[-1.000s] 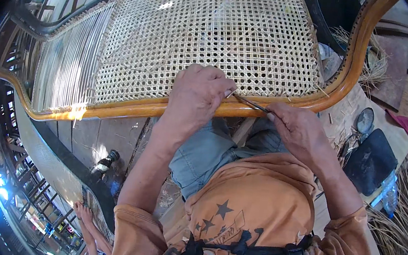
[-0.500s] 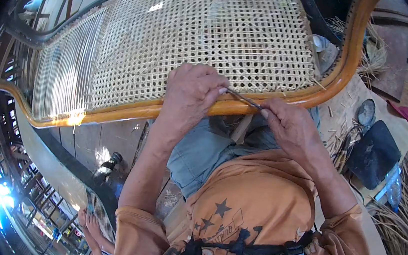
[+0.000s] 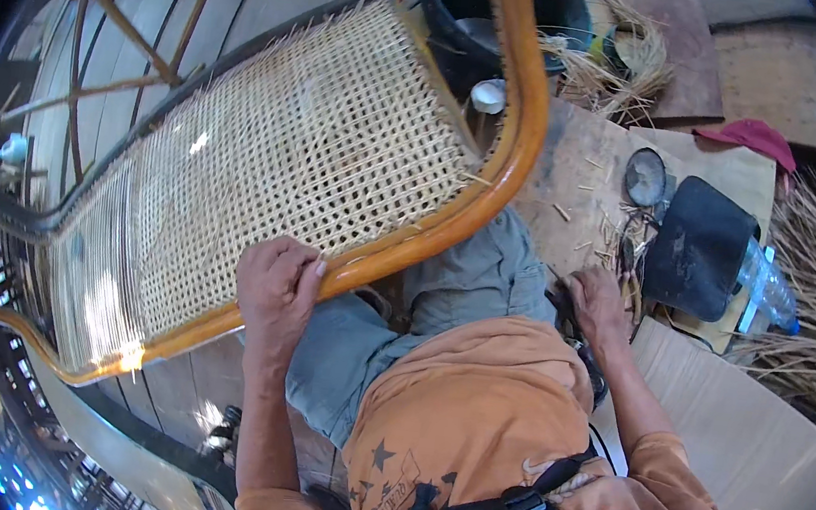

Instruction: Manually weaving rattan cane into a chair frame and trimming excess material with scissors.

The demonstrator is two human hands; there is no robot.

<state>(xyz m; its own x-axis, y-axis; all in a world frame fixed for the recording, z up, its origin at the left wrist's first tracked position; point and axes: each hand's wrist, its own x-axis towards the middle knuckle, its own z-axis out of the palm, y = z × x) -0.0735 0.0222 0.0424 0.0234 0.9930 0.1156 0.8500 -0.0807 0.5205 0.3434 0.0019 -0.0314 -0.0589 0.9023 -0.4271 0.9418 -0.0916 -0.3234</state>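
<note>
- My left hand [image 3: 276, 285] stays clamped on the orange cane-seat frame [image 3: 431, 232], now swung toward ten o'clock.
- My right hand [image 3: 599, 302] has left the frame, dropped to three o'clock beside scattered cane strips [image 3: 621, 244]; grip unclear.

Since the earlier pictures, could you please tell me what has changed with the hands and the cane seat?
The right hand has left the seat frame, where it met the left hand over a thin tool, and moved out right to the floor beside the dark tools. The tool itself no longer shows. The left hand stays on the orange rim of the woven cane seat, which remains across the lap.
</note>
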